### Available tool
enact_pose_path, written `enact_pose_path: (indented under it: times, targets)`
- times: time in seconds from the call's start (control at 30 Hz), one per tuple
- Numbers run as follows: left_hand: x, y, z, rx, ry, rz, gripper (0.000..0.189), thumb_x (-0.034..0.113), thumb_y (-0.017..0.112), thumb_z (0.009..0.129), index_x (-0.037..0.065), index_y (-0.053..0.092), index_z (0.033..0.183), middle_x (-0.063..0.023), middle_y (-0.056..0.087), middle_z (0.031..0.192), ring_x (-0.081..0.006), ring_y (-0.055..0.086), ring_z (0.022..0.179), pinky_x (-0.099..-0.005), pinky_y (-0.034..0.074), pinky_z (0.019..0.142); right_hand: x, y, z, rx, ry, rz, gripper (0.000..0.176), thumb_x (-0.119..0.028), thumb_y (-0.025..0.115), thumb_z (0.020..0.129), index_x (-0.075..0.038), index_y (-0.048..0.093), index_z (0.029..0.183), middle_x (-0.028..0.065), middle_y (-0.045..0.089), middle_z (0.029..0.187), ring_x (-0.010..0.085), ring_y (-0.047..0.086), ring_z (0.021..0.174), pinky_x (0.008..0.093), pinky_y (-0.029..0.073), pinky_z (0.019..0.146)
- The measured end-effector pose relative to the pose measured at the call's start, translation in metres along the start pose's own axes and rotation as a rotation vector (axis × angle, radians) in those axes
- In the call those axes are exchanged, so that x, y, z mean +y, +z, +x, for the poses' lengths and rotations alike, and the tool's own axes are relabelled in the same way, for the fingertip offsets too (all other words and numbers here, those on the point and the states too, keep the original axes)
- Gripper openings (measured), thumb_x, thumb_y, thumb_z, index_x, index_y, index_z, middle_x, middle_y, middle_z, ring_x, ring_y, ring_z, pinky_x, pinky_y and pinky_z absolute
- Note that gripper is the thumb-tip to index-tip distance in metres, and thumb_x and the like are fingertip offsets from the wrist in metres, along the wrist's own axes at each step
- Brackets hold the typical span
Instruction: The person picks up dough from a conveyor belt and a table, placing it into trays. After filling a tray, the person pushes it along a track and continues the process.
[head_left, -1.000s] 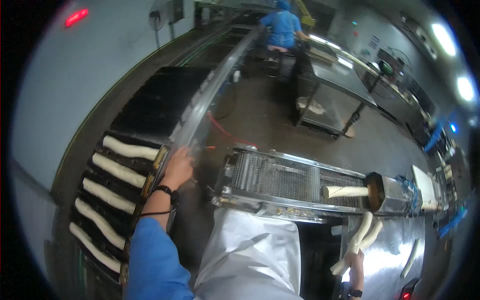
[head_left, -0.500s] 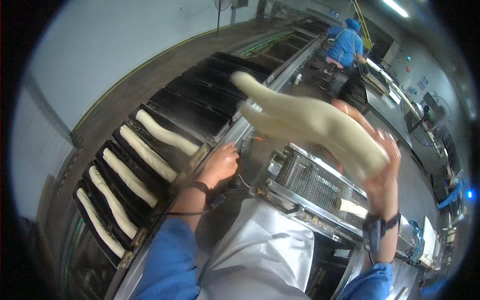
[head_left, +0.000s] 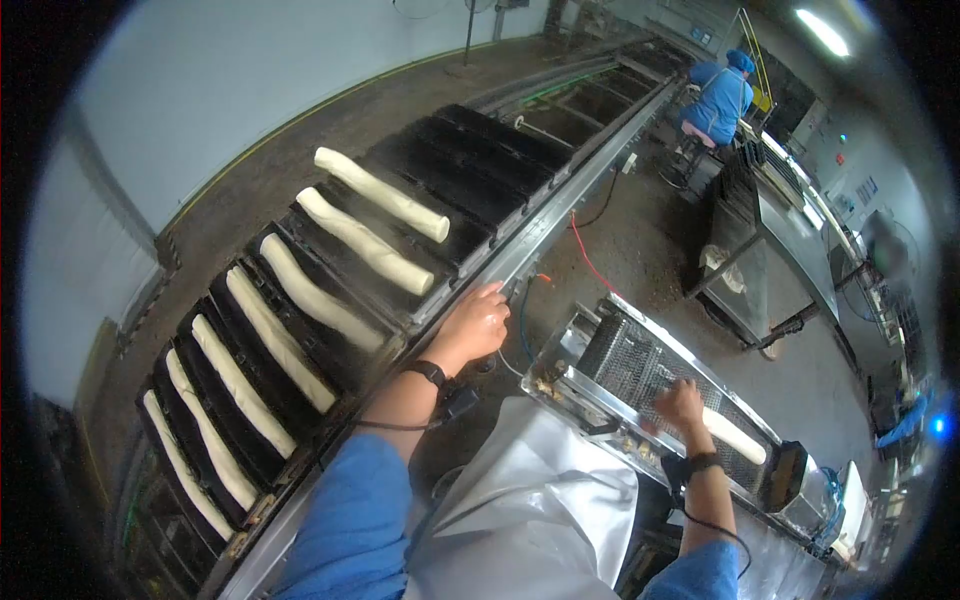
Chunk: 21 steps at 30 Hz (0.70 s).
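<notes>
Long pale dough rolls [head_left: 365, 240] lie side by side, one per slot, in the black baking pans [head_left: 470, 170] on my left. Two at the far end lie somewhat askew across their pans. My left hand [head_left: 475, 320] rests at the near metal rail [head_left: 515, 265] of the pan line, fingers curled at its edge. Over the metal mesh belt [head_left: 640, 350] on the right is my right hand [head_left: 682, 405], smeared by motion and not showing its fingers well. It is at the left end of another dough roll [head_left: 735, 437] lying on that belt.
A person in blue [head_left: 720, 100] sits farther along the pan line. A steel table [head_left: 790, 245] stands at the right. A red cable [head_left: 590, 255] hangs between the pan line and mesh belt. A white apron [head_left: 530, 490] covers my front.
The dough that my right hand held in the air now lies as two rolls on the far pans. That hand has moved down to the mesh belt; my left hand stays at the rail.
</notes>
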<state>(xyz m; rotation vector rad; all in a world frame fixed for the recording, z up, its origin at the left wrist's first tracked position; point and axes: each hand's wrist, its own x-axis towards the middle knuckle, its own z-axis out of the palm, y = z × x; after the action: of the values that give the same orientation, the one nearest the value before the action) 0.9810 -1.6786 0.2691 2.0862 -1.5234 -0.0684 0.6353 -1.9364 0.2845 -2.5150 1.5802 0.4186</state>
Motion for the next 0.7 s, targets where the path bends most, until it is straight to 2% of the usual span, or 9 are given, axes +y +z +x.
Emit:
enact_pose_path:
  times: [0.13,0.23,0.27,0.37,0.43,0.5,0.57,0.63,0.7]
  targets:
    - [-0.006,0.011,0.007,0.022,0.005,0.029,0.018,0.009,0.059,0.077,0.001,0.071,0.088,-0.0145,0.065,0.113,-0.0299,0.047,0.127,-0.0404,0.039,0.106,-0.004,0.007,-0.021,0.249,-0.330,-0.104,0.050,-0.026,0.073,0.068,-0.007,0.061,0.112,0.0148,0.055,0.112,0.0341,0.052,0.110,0.0458,0.041,0.096]
    - [-0.009,0.018,-0.007,0.026,0.003,0.027,0.016,0.009,0.059,0.077,0.002,0.071,0.086,-0.0138,0.065,0.112,-0.0295,0.047,0.127,-0.0404,0.039,0.106,-0.015,-0.005,-0.037,0.179,-0.358,-0.269,0.046,-0.024,0.071,0.067,-0.010,0.062,0.111,0.0147,0.056,0.112,0.0344,0.051,0.111,0.0466,0.040,0.097]
    - [-0.008,0.021,-0.009,0.048,0.007,0.029,0.016,0.009,0.060,0.077,0.002,0.071,0.085,-0.0135,0.065,0.112,-0.0294,0.047,0.126,-0.0405,0.039,0.106,-0.011,-0.002,-0.035,0.302,-0.416,-0.331,0.038,-0.021,0.070,0.065,-0.009,0.066,0.101,0.0155,0.058,0.103,0.0343,0.056,0.102,0.0445,0.045,0.092]
    - [-0.010,0.033,-0.011,0.060,0.009,0.010,0.015,0.009,0.060,0.076,0.002,0.070,0.084,-0.0133,0.065,0.111,-0.0296,0.048,0.126,-0.0409,0.040,0.105,-0.011,0.010,-0.011,0.197,-0.350,-0.195,0.032,-0.022,0.073,0.063,-0.006,0.069,0.090,0.0171,0.059,0.097,0.0333,0.060,0.091,0.0417,0.051,0.082]
    - [-0.017,0.036,-0.009,0.064,0.007,-0.004,0.015,0.009,0.061,0.076,0.002,0.070,0.084,-0.0133,0.065,0.110,-0.0299,0.048,0.125,-0.0412,0.040,0.105,-0.018,0.001,0.001,0.302,-0.495,-0.181,0.027,-0.018,0.074,0.061,-0.003,0.068,0.083,0.0162,0.059,0.085,0.0313,0.062,0.080,0.0375,0.052,0.069]
    - [-0.019,0.040,-0.010,0.088,0.044,0.009,0.015,0.009,0.061,0.075,0.002,0.070,0.084,-0.0136,0.065,0.108,-0.0308,0.049,0.124,-0.0415,0.041,0.104,-0.024,-0.037,0.010,0.312,-0.423,0.124,0.023,-0.013,0.070,0.068,-0.002,0.067,0.088,0.0113,0.061,0.079,0.0261,0.063,0.078,0.0355,0.051,0.066]
    - [-0.021,0.043,-0.010,0.086,0.039,0.012,0.015,0.009,0.061,0.074,0.002,0.070,0.084,-0.0136,0.065,0.106,-0.0311,0.049,0.124,-0.0413,0.041,0.104,-0.048,-0.106,-0.020,0.237,-0.284,0.744,0.027,-0.010,0.070,0.075,-0.001,0.064,0.100,0.0124,0.067,0.097,0.0243,0.065,0.088,0.0386,0.052,0.082]
    - [-0.021,0.046,-0.010,0.086,0.032,0.018,0.015,0.009,0.061,0.074,0.002,0.070,0.084,-0.0137,0.065,0.105,-0.0313,0.049,0.124,-0.0411,0.041,0.104,-0.065,-0.164,-0.051,0.331,-0.344,1.003,0.036,-0.017,0.071,0.079,0.000,0.062,0.110,0.0105,0.066,0.102,0.0206,0.063,0.094,0.0392,0.050,0.086]
    - [-0.022,0.047,-0.010,0.086,0.048,0.038,0.015,0.009,0.061,0.075,0.002,0.070,0.083,-0.0134,0.065,0.103,-0.0314,0.049,0.124,-0.0404,0.041,0.104,-0.075,-0.201,-0.062,0.393,-0.625,1.245,0.042,-0.022,0.068,0.083,0.001,0.059,0.118,0.0100,0.066,0.107,0.0198,0.062,0.099,0.0372,0.048,0.090]
